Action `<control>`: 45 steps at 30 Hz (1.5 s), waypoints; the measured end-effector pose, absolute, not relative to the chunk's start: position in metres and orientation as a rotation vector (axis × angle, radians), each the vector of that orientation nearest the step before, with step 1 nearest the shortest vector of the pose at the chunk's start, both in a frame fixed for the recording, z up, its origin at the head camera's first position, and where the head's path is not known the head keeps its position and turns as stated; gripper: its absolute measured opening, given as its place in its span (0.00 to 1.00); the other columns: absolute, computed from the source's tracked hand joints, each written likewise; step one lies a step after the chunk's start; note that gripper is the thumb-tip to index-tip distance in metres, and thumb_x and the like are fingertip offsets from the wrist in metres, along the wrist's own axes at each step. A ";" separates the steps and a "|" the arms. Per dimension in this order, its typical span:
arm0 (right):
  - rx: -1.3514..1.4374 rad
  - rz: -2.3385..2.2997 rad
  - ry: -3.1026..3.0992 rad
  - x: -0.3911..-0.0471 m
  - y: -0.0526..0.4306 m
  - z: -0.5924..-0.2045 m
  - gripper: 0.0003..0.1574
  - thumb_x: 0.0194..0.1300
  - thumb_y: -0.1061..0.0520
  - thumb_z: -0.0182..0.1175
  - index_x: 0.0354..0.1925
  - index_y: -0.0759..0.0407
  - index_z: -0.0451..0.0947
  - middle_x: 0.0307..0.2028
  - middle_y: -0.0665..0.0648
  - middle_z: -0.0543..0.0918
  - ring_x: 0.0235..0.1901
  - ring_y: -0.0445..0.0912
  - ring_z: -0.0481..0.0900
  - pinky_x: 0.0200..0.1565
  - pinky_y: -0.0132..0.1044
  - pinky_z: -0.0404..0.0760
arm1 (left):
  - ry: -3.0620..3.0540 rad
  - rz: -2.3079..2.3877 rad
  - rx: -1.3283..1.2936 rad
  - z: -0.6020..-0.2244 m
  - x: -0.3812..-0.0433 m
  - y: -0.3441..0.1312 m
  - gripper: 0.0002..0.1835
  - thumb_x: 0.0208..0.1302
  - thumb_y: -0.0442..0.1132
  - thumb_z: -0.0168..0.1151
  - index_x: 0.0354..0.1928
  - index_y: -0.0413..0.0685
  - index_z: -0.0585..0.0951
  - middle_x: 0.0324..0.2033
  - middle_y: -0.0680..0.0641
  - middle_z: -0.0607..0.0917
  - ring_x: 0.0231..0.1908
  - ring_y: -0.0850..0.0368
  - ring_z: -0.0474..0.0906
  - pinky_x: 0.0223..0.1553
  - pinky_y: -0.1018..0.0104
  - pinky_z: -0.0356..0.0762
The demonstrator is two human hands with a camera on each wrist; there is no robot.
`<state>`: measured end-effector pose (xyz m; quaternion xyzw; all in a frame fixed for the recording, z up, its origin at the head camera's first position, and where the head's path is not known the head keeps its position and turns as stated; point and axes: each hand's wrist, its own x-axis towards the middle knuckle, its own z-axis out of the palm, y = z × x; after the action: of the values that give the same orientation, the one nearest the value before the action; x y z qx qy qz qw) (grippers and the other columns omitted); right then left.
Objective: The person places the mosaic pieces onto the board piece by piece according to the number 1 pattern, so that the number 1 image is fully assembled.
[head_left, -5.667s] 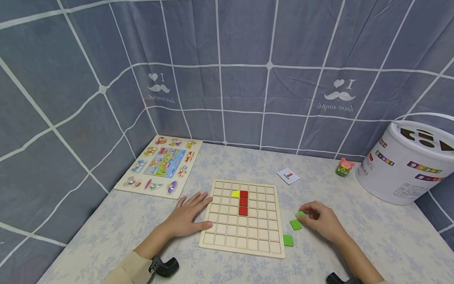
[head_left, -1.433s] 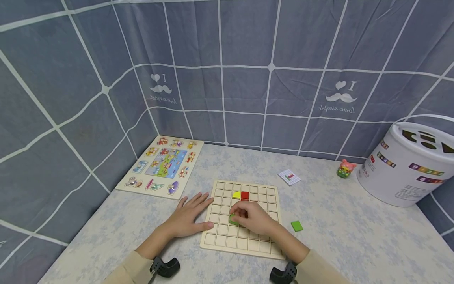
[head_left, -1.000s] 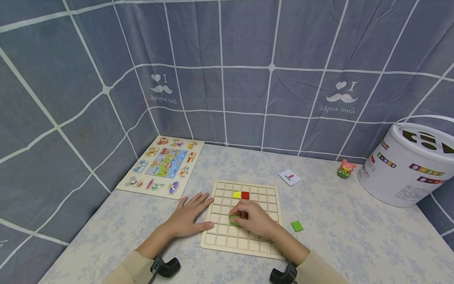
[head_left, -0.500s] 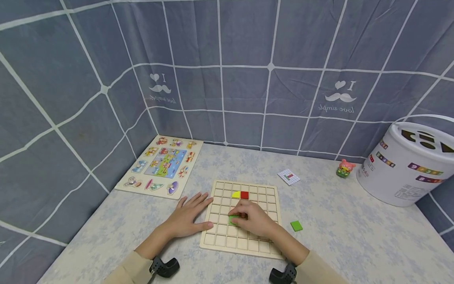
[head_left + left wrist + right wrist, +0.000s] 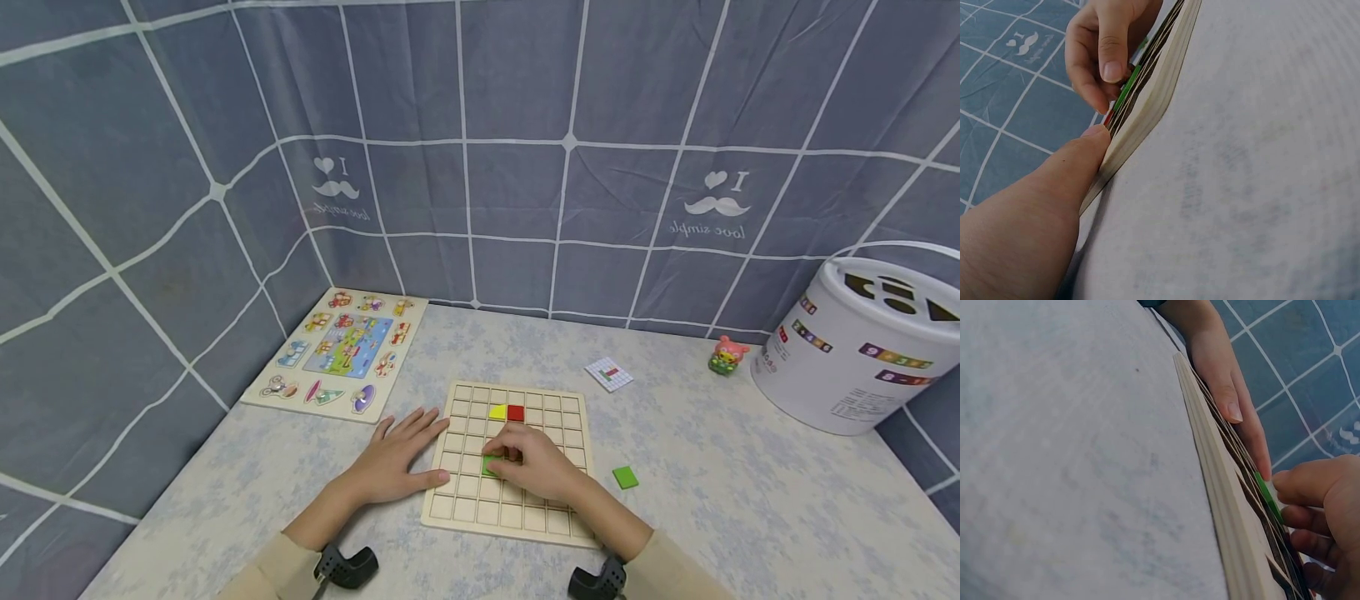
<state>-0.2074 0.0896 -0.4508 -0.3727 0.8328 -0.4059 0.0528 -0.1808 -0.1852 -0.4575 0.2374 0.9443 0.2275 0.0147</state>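
A wooden grid board point(image 5: 465, 508) lies on the table, with a yellow quarter-round piece point(image 5: 498, 411) and a red square tile point(image 5: 516, 412) in its cells. My left hand point(image 5: 393, 462) is spread at the board's left edge, fingertips and thumb resting on the rim. My right hand point(image 5: 536, 462) is over the middle of the board, thumb and fingers pinching a green square tile point(image 5: 490, 467). In the left wrist view that green tile point(image 5: 1126, 90) shows edge-on at the board's surface. The right hand hides the cells beneath it. Another green tile point(image 5: 625, 477) lies right of the board.
A small grid pattern card point(image 5: 609, 374) lies behind the board. Back left is a wooden picture puzzle point(image 5: 382, 392). A pink-and-green animal figure point(image 5: 727, 356) stands beside a white bucket point(image 5: 840, 375) at right. Grey-blue curtain point(image 5: 517, 192) closes off the back and left.
Since the oldest frame, my right hand has come left from the table onto the board with a green tile, and two green tiles have left their spots. Over the last second it barely moves.
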 end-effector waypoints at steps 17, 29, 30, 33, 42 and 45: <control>-1.108 -1.290 2.489 -0.204 0.097 -0.447 0.09 0.67 0.54 0.64 0.45 0.54 0.83 0.35 0.44 0.78 0.34 0.38 0.74 0.37 0.33 0.76 | 2.938 0.701 0.726 -0.459 -0.181 -0.186 0.44 0.63 0.67 0.55 0.75 0.54 0.61 0.74 0.46 0.57 0.74 0.45 0.47 0.67 0.35 0.36; -1.020 -1.412 2.431 -0.201 0.117 -0.447 0.08 0.68 0.56 0.62 0.44 0.55 0.84 0.34 0.45 0.80 0.33 0.41 0.76 0.35 0.33 0.77 | 2.940 0.709 0.738 -0.459 -0.182 -0.187 0.44 0.62 0.67 0.56 0.75 0.54 0.60 0.74 0.46 0.57 0.74 0.45 0.47 0.67 0.34 0.36; -1.018 -1.417 2.428 -0.201 0.119 -0.447 0.08 0.68 0.56 0.62 0.44 0.55 0.84 0.34 0.45 0.80 0.32 0.41 0.76 0.34 0.33 0.77 | 2.941 0.707 0.739 -0.459 -0.182 -0.188 0.44 0.62 0.67 0.56 0.75 0.54 0.60 0.74 0.46 0.57 0.74 0.45 0.47 0.67 0.34 0.36; -1.011 -1.444 2.417 -0.201 0.125 -0.447 0.08 0.69 0.55 0.62 0.44 0.56 0.84 0.34 0.47 0.81 0.32 0.41 0.76 0.33 0.33 0.76 | 2.939 0.712 0.746 -0.459 -0.182 -0.187 0.44 0.63 0.66 0.56 0.75 0.54 0.60 0.74 0.46 0.57 0.74 0.45 0.47 0.66 0.34 0.37; -0.973 -1.475 2.491 -0.196 0.147 -0.439 0.08 0.67 0.65 0.60 0.44 0.66 0.82 0.35 0.55 0.82 0.33 0.38 0.74 0.34 0.32 0.76 | 2.937 0.725 0.767 -0.457 -0.180 -0.186 0.44 0.62 0.66 0.57 0.75 0.53 0.61 0.74 0.45 0.58 0.73 0.43 0.48 0.66 0.33 0.37; -0.945 -1.495 2.504 -0.193 0.152 -0.432 0.08 0.65 0.68 0.60 0.43 0.70 0.82 0.34 0.59 0.82 0.32 0.38 0.75 0.33 0.32 0.76 | 2.939 0.727 0.767 -0.457 -0.180 -0.186 0.44 0.62 0.66 0.57 0.75 0.53 0.61 0.74 0.45 0.58 0.73 0.44 0.48 0.66 0.33 0.37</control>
<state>-0.1926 0.1525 -0.4318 -0.3080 0.8163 -0.4872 0.0378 -0.1800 -0.1857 -0.4566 0.2457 0.9409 0.2327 0.0093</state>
